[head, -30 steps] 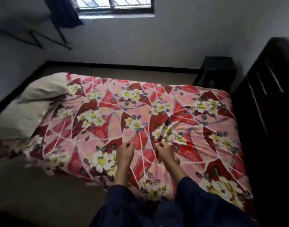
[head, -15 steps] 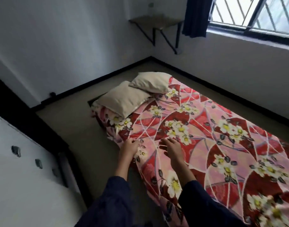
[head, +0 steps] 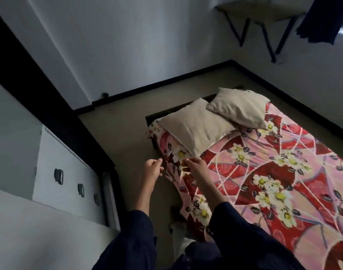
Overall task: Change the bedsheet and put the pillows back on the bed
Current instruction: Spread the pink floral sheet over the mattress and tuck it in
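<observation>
Moved up the side toward the head end since a moment ago, working now at the floral bedsheet [head: 264, 172], right beside the near pillow [head: 196, 125]. Pinching a small raised fold of it with the right hand [head: 196, 167], fingers bent down onto the cloth. Hovering just off the hanging edge with the left hand [head: 152, 169], fingers curled; can't tell whether gripping anything. Looks nearly finished: spread over the whole bed [head: 166, 112], with near and far pillow [head: 240, 108] already lying at the head. Left to do, by the look of it: tidying this loose side edge above the floor [head: 127, 133].
</observation>
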